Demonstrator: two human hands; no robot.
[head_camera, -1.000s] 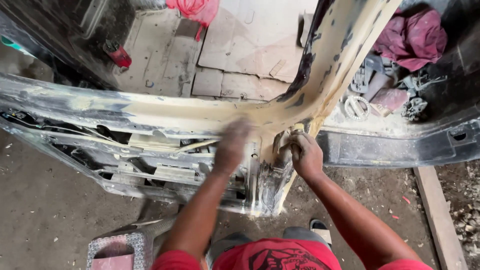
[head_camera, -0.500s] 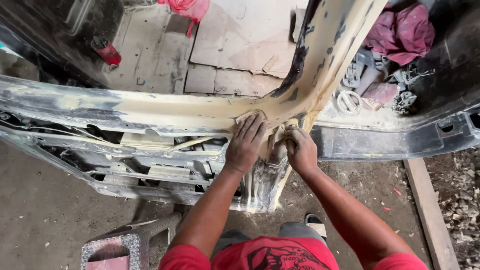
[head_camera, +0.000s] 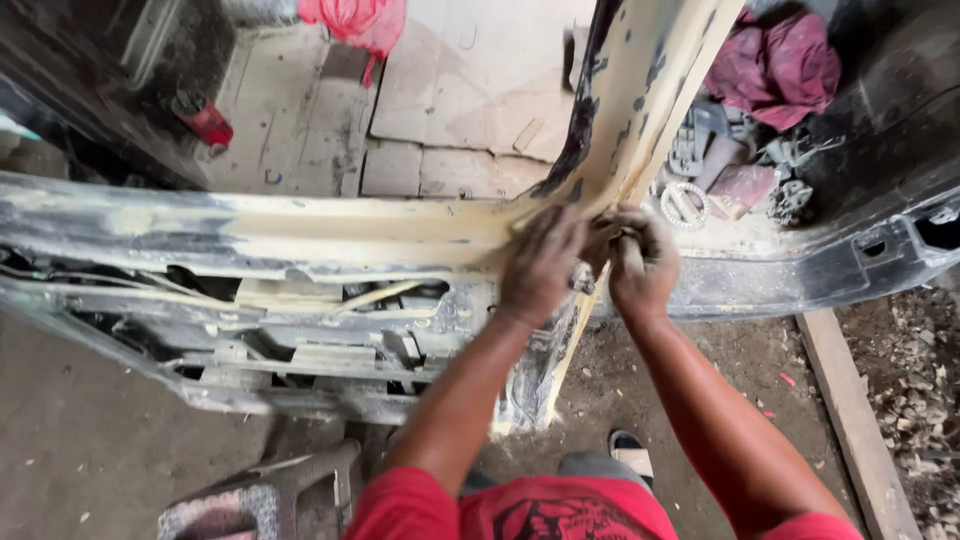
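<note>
A stripped car body frame (head_camera: 300, 235) coated in pale yellow filler crosses the view, with a pillar (head_camera: 650, 90) rising at the upper right. My left hand (head_camera: 540, 262) lies flat with its fingers spread on the filler where the pillar meets the sill. My right hand (head_camera: 640, 262) is curled beside it at the same corner, gripping the edge of the frame; whether it holds a small piece of something is hidden. Both hands are dusted with filler.
A maroon cloth (head_camera: 775, 65) and loose metal parts (head_camera: 700, 180) lie inside the body at the right. A red cloth (head_camera: 355, 20) hangs at the top, and a red can (head_camera: 205, 120) stands at the left. A wooden plank (head_camera: 850, 420) lies on the dirt floor.
Both hands have slid up and to the right along the filler toward the pillar base. The view has shifted slightly with them.
</note>
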